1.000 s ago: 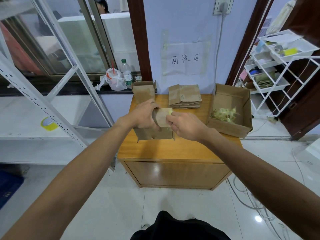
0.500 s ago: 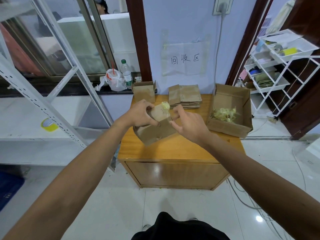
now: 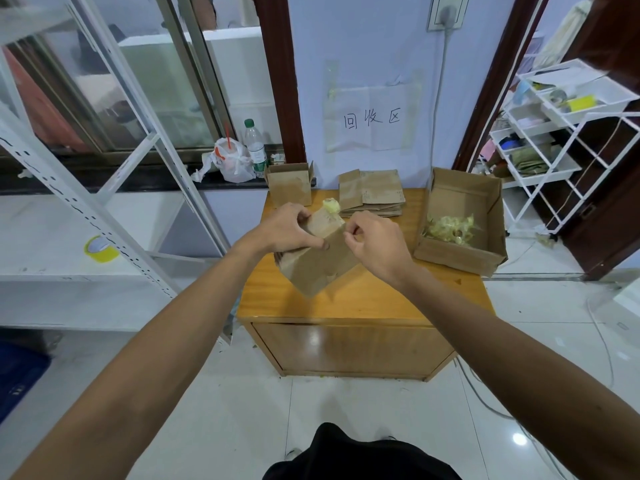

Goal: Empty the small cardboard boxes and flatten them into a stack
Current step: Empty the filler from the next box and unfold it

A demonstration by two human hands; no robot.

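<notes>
A person's left hand [image 3: 287, 230] grips a tilted small cardboard box [image 3: 318, 268] over a wooden cabinet [image 3: 363, 299], with a tape wad [image 3: 331, 205] just past the fingertips. The right hand [image 3: 375, 242] curls at the box's upper edge; whether it pinches anything is unclear. The flattened stack [image 3: 374, 195] lies beyond the fingers.

A paper sheet [image 3: 372, 117] taped to the wall bears the handwritten characters "回收区".

Hands curled close: left [image 3: 287, 232]; right [image 3: 377, 245]
</notes>
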